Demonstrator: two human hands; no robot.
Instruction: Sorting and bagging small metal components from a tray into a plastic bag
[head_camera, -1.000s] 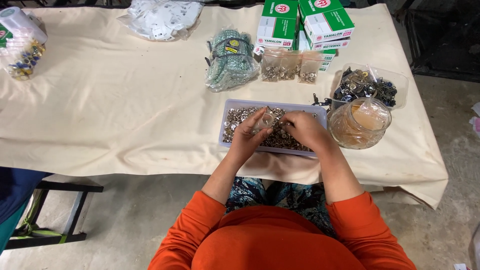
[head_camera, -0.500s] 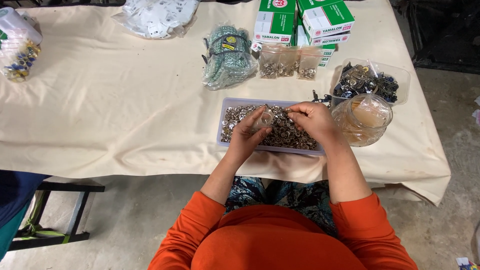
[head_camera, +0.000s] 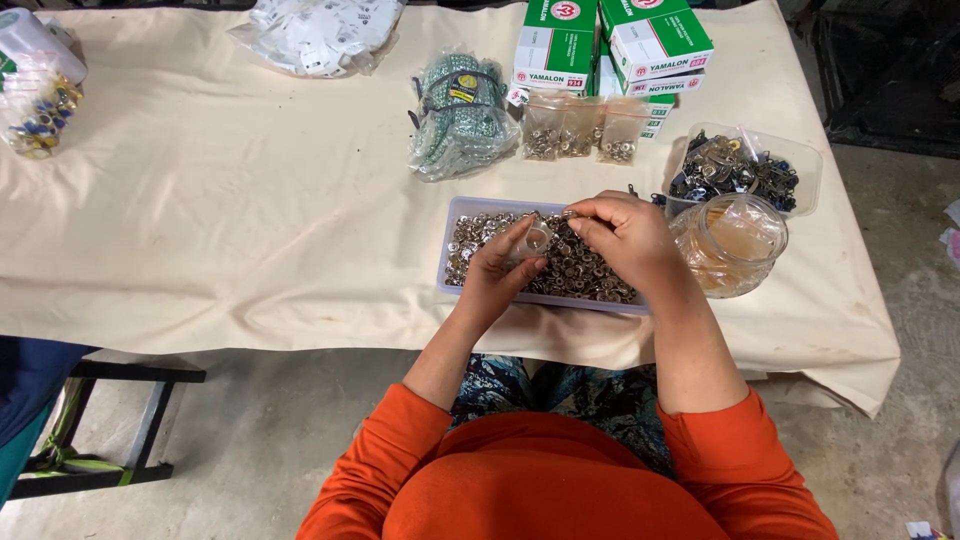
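A shallow lilac tray (head_camera: 452, 245) full of small silver metal rings lies on the cream tablecloth in front of me. My left hand (head_camera: 500, 275) hovers over the tray and grips a small clear plastic bag (head_camera: 532, 240). My right hand (head_camera: 628, 235) is over the tray's right half, fingertips pinched together just above the bag's mouth; whatever they pinch is too small to make out. Both arms wear orange sleeves.
A round clear container (head_camera: 730, 245) stands right of the tray, a clear tub of dark metal parts (head_camera: 740, 170) behind it. Green-and-white boxes (head_camera: 610, 45), three small packets (head_camera: 585, 130) and a bundle of green items (head_camera: 460, 115) lie farther back. Bags lie far left (head_camera: 35, 85) and at the back (head_camera: 315, 35).
My hands have risen slightly over the tray. The right hand has brought its pinched fingertips to the mouth of the small bag in my left hand.
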